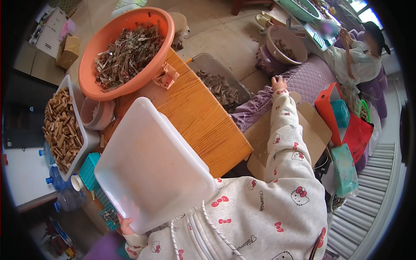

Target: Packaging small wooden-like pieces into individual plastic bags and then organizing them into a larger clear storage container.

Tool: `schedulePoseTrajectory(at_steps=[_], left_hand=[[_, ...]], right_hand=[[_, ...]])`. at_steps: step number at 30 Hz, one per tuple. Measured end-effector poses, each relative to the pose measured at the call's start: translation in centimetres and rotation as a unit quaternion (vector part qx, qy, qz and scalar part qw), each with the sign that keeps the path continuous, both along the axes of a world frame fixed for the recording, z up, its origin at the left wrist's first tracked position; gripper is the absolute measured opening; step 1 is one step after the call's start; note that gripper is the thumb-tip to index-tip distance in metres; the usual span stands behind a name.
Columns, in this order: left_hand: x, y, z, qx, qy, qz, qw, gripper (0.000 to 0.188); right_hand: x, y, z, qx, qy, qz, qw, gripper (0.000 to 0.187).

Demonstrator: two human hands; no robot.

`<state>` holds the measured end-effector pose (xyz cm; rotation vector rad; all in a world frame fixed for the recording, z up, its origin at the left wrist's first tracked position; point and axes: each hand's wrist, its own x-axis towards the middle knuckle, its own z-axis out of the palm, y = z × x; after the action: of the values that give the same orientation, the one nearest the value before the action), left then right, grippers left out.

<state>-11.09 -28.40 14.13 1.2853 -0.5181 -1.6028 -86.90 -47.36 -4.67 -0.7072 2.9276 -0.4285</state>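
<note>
My left hand (126,226) grips the lower corner of a translucent white plastic tub (147,160), with its fingers partly showing through the wall. The tub is tilted toward me, and no contents show in it. Its right side lies close against my body. My right arm reaches far forward, and my right hand (279,83) is at the edge of a purple quilted sofa cover (310,73). Its fingers point away from me, slightly apart, with nothing visible in them. Whether they press on the cover is hard to tell.
A wooden table (203,125) carries an orange basin (169,43) of brown scraps. A white bin (89,143) of short brown pieces stands left. Beyond the table are a grey bin (208,60) and a pink basin (299,47). Another person (355,60) sits far right.
</note>
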Motion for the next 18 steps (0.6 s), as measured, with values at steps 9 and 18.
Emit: schedulePoseTrajectory(at_steps=[9,18], left_hand=[[-0.4,0.3,-0.5,-0.021,0.014,0.037,0.999,0.079],[0.4,1.7,-2.1,-0.062,0.016,0.057,0.996,0.076]], right_hand=[[-4.1,-0.9,4.0,0.092,-0.272,0.139,0.948,0.055],[0.1,-0.4,14.7,-0.228,-0.343,0.11,0.905,0.05]])
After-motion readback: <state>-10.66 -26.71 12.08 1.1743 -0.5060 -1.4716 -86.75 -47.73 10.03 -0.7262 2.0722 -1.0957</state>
